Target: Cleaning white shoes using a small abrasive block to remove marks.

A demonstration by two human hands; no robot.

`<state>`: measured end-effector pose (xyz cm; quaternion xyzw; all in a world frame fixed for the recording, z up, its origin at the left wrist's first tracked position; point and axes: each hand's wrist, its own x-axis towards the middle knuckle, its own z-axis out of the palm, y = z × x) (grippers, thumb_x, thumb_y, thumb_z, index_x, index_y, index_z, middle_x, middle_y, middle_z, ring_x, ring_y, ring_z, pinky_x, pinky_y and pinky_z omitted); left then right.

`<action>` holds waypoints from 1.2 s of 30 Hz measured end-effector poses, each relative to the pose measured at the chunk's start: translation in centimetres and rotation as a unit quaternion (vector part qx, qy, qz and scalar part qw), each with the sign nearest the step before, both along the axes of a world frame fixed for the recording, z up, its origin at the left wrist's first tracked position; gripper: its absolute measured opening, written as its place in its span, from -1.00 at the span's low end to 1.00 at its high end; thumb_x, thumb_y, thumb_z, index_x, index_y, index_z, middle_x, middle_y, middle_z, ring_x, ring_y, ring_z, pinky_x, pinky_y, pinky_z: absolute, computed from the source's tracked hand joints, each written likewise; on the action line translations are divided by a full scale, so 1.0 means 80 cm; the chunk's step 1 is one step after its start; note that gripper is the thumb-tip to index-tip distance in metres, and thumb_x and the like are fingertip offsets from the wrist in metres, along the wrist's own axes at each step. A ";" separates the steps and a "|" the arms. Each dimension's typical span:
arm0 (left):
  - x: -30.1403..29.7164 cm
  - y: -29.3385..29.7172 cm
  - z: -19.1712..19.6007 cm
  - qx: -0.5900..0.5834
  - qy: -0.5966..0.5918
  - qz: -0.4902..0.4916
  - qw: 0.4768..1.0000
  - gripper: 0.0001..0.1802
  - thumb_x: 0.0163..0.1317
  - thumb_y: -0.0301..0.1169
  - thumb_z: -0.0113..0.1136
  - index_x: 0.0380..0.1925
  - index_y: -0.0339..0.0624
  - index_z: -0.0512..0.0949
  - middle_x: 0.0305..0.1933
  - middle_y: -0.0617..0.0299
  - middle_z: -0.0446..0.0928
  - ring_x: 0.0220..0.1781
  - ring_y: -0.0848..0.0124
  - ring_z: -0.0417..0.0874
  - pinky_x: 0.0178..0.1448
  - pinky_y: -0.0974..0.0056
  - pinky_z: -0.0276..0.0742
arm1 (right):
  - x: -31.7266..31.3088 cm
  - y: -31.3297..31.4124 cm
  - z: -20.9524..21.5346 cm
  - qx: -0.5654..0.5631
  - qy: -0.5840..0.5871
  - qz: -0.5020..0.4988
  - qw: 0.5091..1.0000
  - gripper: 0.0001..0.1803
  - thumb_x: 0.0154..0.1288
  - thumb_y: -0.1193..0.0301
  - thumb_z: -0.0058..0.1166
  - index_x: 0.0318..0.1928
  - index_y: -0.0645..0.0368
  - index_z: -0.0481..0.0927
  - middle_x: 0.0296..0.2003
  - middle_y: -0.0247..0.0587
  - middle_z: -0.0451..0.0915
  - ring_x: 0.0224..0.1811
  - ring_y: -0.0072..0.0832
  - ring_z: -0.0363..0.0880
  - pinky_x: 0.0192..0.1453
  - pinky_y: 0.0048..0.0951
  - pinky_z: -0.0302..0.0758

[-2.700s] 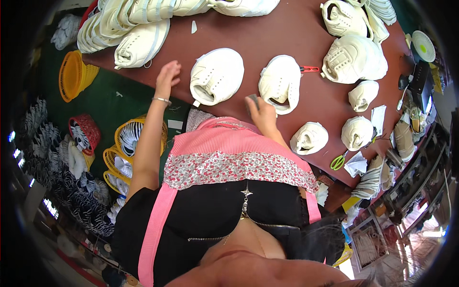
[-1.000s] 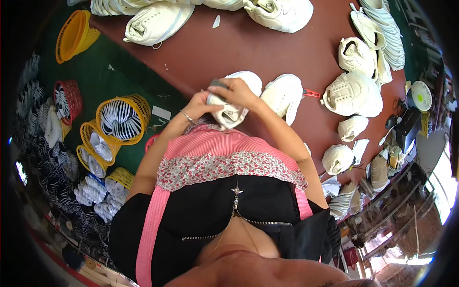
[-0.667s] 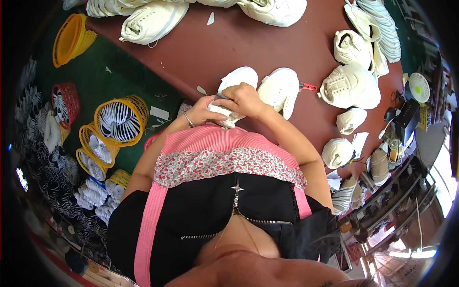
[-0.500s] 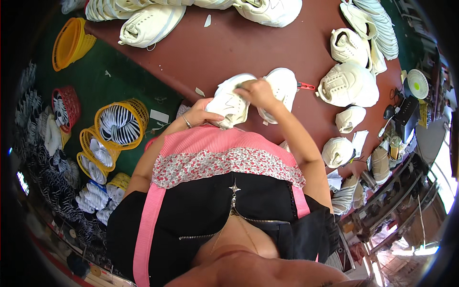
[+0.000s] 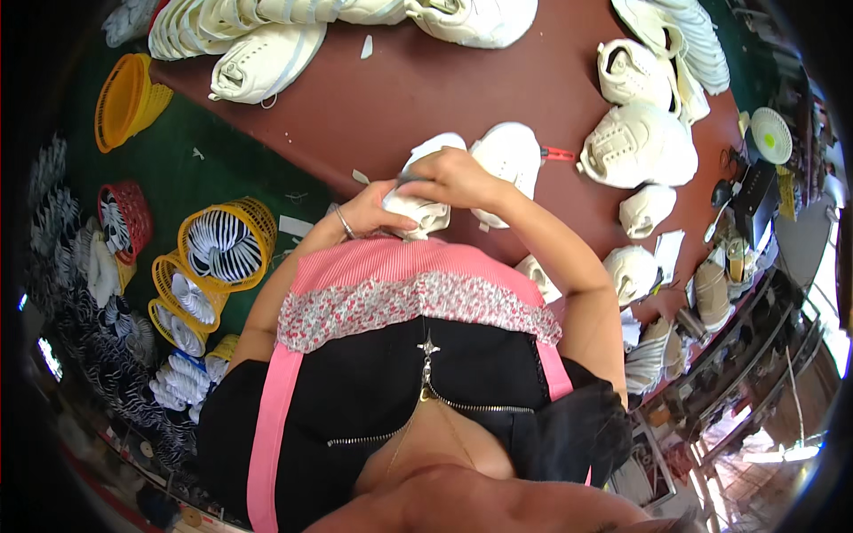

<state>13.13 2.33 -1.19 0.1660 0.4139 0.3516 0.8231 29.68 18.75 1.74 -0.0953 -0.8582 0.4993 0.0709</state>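
Note:
Close to the table's near edge, a white sneaker point(image 5: 421, 216) is gripped at its side by my left hand point(image 5: 366, 211). My right hand point(image 5: 459, 178) lies over the shoe's upper, its fingers curled round a small dark grey piece point(image 5: 410, 178) that I cannot name, pressed near the shoe's left edge. Both hands cover much of the shoe. Beside it on the right stands a second white sneaker point(image 5: 505, 162), touched by neither hand. A red-handled tool point(image 5: 557, 154) lies just past that one.
Cream shoes point(image 5: 638, 147) line the right of the brown table point(image 5: 426, 84); more shoe uppers point(image 5: 267, 64) sit at the far left. Yellow baskets point(image 5: 262, 222) with striped pieces stand on the green floor to the left. A small fan point(image 5: 770, 135) is at the right edge.
My right hand has moved left and down across the shoe, bringing the dark grey piece closer to my left hand. The whole view has shifted slightly.

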 end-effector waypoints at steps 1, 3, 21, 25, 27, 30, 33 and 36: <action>-0.002 0.006 0.014 -0.001 0.032 -0.068 0.997 -0.34 0.10 -0.60 0.44 0.24 -0.33 0.43 0.07 0.16 0.62 0.12 0.39 0.65 0.24 0.24 0.59 | -0.003 -0.010 -0.002 0.043 -0.075 0.057 0.995 -0.62 0.31 0.03 0.21 -0.32 0.10 0.73 -0.48 -0.03 0.64 -0.38 -0.06 0.66 -0.27 -0.09 0.54; 0.010 -0.012 0.008 0.025 -0.024 0.024 0.999 -0.37 0.09 -0.59 0.45 0.20 -0.34 0.46 0.07 0.16 0.62 0.08 0.40 0.67 0.20 0.25 0.61 | 0.011 -0.011 -0.010 0.028 -0.022 0.015 0.999 -0.65 0.32 0.05 0.20 -0.31 0.06 0.75 -0.49 -0.06 0.66 -0.42 -0.07 0.66 -0.30 -0.11 0.55; 0.011 -0.006 0.002 0.023 0.116 -0.026 0.993 -0.51 0.07 -0.46 0.54 0.03 -0.33 0.63 -0.02 0.20 0.70 -0.01 0.47 0.69 0.13 0.29 0.63 | 0.058 -0.001 -0.003 0.066 -0.078 -0.079 0.992 -0.63 0.31 0.09 0.19 -0.43 0.14 0.69 -0.53 -0.07 0.64 -0.46 -0.07 0.64 -0.31 -0.07 0.53; 0.011 -0.003 0.007 -0.007 0.070 -0.034 0.997 -0.53 0.07 -0.59 0.48 0.03 -0.38 0.61 -0.05 0.17 0.70 -0.02 0.41 0.72 0.10 0.28 0.66 | 0.030 -0.035 -0.004 0.055 -0.034 -0.017 0.998 -0.67 0.29 0.09 0.21 -0.33 0.11 0.75 -0.47 -0.07 0.68 -0.42 -0.09 0.67 -0.27 -0.10 0.58; 0.005 -0.005 0.003 -0.012 0.050 -0.011 0.999 -0.54 0.10 -0.57 0.46 0.04 -0.40 0.60 -0.04 0.16 0.70 -0.02 0.39 0.73 0.09 0.28 0.66 | 0.043 -0.013 -0.012 0.038 -0.087 -0.073 0.993 -0.68 0.28 0.10 0.22 -0.32 0.09 0.75 -0.44 -0.08 0.69 -0.40 -0.07 0.68 -0.25 -0.11 0.60; -0.021 -0.008 -0.006 0.006 0.022 0.096 0.995 -0.56 0.20 -0.48 0.39 0.06 -0.44 0.57 -0.01 0.12 0.69 0.00 0.34 0.73 0.11 0.26 0.67 | 0.103 0.025 -0.057 0.143 -0.135 -0.193 0.961 -0.70 0.30 0.14 0.21 -0.34 0.13 0.74 -0.50 -0.06 0.67 -0.44 -0.07 0.65 -0.28 -0.09 0.55; -0.085 -0.011 -0.064 -0.060 0.076 0.274 0.957 -0.53 0.40 -0.24 0.24 0.13 -0.42 0.54 0.07 0.04 0.66 0.09 0.30 0.71 0.19 0.23 0.63 | 0.156 0.030 -0.054 -0.010 -0.162 -0.413 0.896 -0.64 0.40 0.14 0.18 -0.23 0.23 0.70 -0.47 -0.02 0.67 -0.52 -0.21 0.60 -0.33 -0.21 0.51; -0.148 0.015 -0.114 -0.098 0.091 0.454 0.881 -0.55 0.46 -0.15 0.18 0.07 -0.36 0.57 -0.01 0.08 0.66 -0.02 0.36 0.71 0.12 0.25 0.62 | 0.178 0.021 -0.058 -0.174 -0.018 -0.598 0.782 -0.62 0.47 0.14 0.16 -0.32 0.23 0.66 -0.49 -0.34 0.63 -0.49 -0.59 0.48 -0.37 -0.42 0.43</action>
